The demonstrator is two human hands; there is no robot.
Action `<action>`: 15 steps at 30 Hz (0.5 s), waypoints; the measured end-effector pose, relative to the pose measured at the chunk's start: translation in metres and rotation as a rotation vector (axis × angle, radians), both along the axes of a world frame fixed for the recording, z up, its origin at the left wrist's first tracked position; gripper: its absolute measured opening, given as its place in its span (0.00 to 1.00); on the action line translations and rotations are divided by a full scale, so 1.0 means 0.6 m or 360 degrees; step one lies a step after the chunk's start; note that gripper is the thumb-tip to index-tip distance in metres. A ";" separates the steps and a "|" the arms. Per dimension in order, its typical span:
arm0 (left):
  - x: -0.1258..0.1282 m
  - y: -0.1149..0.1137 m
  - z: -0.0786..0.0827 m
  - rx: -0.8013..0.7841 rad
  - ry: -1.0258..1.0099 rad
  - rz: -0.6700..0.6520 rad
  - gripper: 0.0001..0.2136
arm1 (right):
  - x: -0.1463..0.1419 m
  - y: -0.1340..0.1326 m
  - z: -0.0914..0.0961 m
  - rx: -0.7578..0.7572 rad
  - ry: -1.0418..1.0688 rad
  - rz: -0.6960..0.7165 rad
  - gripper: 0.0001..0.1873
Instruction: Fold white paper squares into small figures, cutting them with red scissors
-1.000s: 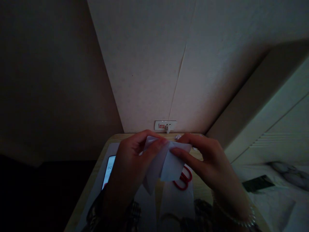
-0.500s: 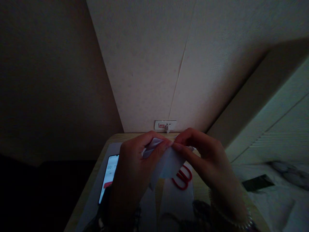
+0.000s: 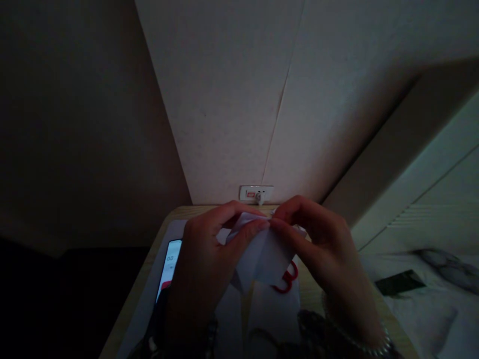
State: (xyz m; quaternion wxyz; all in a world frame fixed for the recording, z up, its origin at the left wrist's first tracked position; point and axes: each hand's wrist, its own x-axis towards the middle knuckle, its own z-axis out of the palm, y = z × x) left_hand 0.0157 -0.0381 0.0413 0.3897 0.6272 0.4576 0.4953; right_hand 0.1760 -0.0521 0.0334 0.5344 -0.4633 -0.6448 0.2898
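A folded piece of white paper [image 3: 258, 257] is held up over the table, pinched along its top edge by both hands. My left hand [image 3: 213, 249] grips it between thumb and fingers from the left. Close beside those fingertips, my right hand [image 3: 318, 237] pinches the same edge from the right; a beaded bracelet circles that wrist. Behind and below the paper lie scissors with red handles [image 3: 294, 270], partly covered by it. A lit phone [image 3: 170, 264] showing a timer lies left of my left hand, partly hidden by it.
White paper sheets [image 3: 275, 319] lie on the wooden table [image 3: 130, 304]. At the table's back, a wall socket [image 3: 256, 193] holds a plug. To the right, a dark green flat item [image 3: 400, 282] rests on white bedding [image 3: 422, 324].
The folded paper has tilted and spread slightly to the right, covering more of the scissors' red handles. Both hands stay nearly in place, still pinching its top edge.
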 end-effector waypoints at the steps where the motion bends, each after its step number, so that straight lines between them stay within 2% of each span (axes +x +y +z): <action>1: 0.001 -0.001 0.001 -0.0019 -0.0027 0.0021 0.05 | 0.001 0.000 0.000 -0.0003 -0.0004 -0.0003 0.08; 6: 0.005 -0.006 0.004 -0.0102 -0.0048 0.0124 0.07 | 0.005 0.000 -0.002 -0.0025 0.0014 0.0031 0.07; 15: 0.004 -0.006 0.006 -0.0109 -0.0051 0.0133 0.08 | 0.006 0.003 0.000 -0.0007 0.0006 0.0022 0.07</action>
